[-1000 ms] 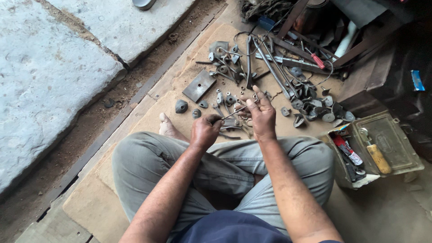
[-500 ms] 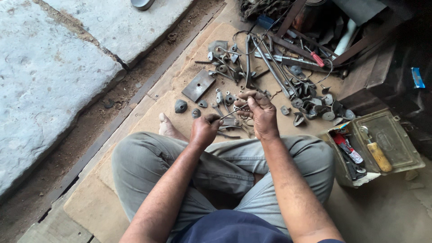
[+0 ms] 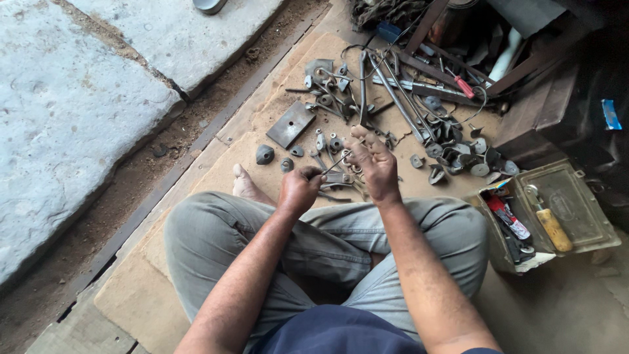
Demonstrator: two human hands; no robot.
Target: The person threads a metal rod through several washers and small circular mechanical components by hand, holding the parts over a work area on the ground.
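Note:
I sit cross-legged on a cardboard sheet [image 3: 216, 170]. My left hand [image 3: 300, 189] is closed around the near end of a thin metal rod [image 3: 337, 161]. My right hand [image 3: 373, 160] is lifted, palm towards me, fingers curled, with the rod's far end at its fingertips. Just beyond my hands lies a heap of small metal parts [image 3: 337, 178]. A flat grey metal plate [image 3: 291, 124] lies farther out to the left.
Long metal tools [image 3: 393, 98] and several small rounded pieces [image 3: 465, 157] are spread at the upper right. An open metal toolbox [image 3: 547, 216] with a yellow-handled tool stands at the right. Concrete slabs [image 3: 72, 118] fill the left. My bare foot [image 3: 246, 187] rests beside my left knee.
My right hand has lifted off the parts heap and turned palm up. My left hand has stayed closed and now holds the thin rod between both hands.

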